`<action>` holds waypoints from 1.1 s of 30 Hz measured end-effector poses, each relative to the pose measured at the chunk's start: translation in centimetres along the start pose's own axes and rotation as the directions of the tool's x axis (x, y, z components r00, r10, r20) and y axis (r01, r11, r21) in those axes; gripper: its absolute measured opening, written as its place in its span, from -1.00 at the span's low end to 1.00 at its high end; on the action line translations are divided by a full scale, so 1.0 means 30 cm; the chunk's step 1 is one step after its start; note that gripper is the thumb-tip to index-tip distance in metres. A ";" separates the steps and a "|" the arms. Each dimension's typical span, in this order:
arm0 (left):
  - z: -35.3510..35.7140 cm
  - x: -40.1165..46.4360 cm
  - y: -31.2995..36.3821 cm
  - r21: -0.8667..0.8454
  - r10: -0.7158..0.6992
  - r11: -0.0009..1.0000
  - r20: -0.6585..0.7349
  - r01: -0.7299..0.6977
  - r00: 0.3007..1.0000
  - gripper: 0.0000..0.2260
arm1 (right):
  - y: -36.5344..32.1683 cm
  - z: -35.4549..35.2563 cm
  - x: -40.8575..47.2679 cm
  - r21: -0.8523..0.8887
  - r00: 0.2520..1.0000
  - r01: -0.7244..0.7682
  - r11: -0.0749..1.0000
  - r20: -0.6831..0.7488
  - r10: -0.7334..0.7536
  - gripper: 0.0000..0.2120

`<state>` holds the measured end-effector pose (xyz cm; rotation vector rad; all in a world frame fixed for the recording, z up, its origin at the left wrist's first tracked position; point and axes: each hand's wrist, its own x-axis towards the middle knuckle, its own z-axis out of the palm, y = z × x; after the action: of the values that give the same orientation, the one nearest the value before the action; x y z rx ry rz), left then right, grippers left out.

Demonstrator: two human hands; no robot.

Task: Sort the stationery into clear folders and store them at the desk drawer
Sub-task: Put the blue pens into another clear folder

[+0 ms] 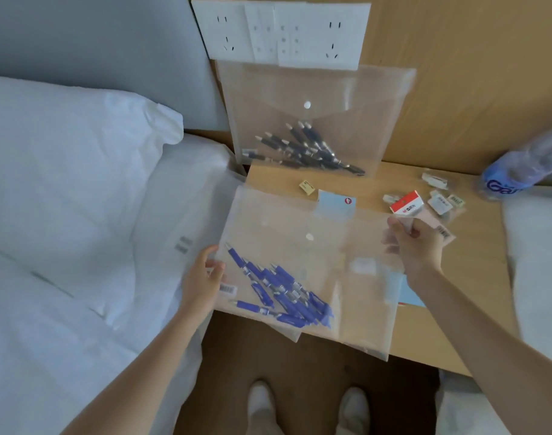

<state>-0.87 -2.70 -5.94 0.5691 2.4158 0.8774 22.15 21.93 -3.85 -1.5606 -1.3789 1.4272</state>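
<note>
Item one: our left hand is pinching the left edge of a clear folder, thumb on top and fingers curled beneath. Our right hand is gripping that folder's right edge, fingers bent round it; a red-and-white packet seems to be touching the fingertips, though blur is hiding the contact.

Item two: we are holding the folder over the desk, snap closed, with blue pens heaped in its lower left.

Item three: a second folder is leaning against the back panel, containing black pens.

Item four: small packets are lying loose beside a water bottle.
</note>
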 end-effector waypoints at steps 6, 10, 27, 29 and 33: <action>-0.012 -0.021 -0.069 0.018 -0.034 0.999 -0.041 0.035 0.999 -0.66 | 0.005 0.126 0.034 -0.186 0.997 0.017 0.982 0.081 -0.002 -0.76; 0.010 0.009 -0.068 -0.015 -0.031 0.999 -0.045 0.030 0.998 -0.63 | 0.002 0.159 0.008 -0.721 0.972 0.200 0.664 0.058 -0.229 -0.36; 0.325 -0.074 0.042 0.609 0.206 0.674 0.388 -0.418 0.898 -0.49 | 0.189 0.351 -0.006 -0.495 0.365 0.862 -0.112 0.758 -0.541 -0.48; 0.322 -0.068 0.036 0.614 0.212 0.660 0.400 -0.432 0.892 -0.49 | 0.195 0.346 0.014 -0.455 0.339 0.885 -0.098 0.773 -0.536 -0.42; 0.312 -0.053 0.024 0.621 0.172 0.664 0.414 -0.416 0.894 -0.45 | 0.192 0.356 0.045 -0.406 0.267 0.907 -0.112 0.761 -0.591 -0.43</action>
<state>5.98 1.34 -11.17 1.3152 2.3097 -0.1006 13.49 19.46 -12.07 -0.3684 -2.8250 0.0780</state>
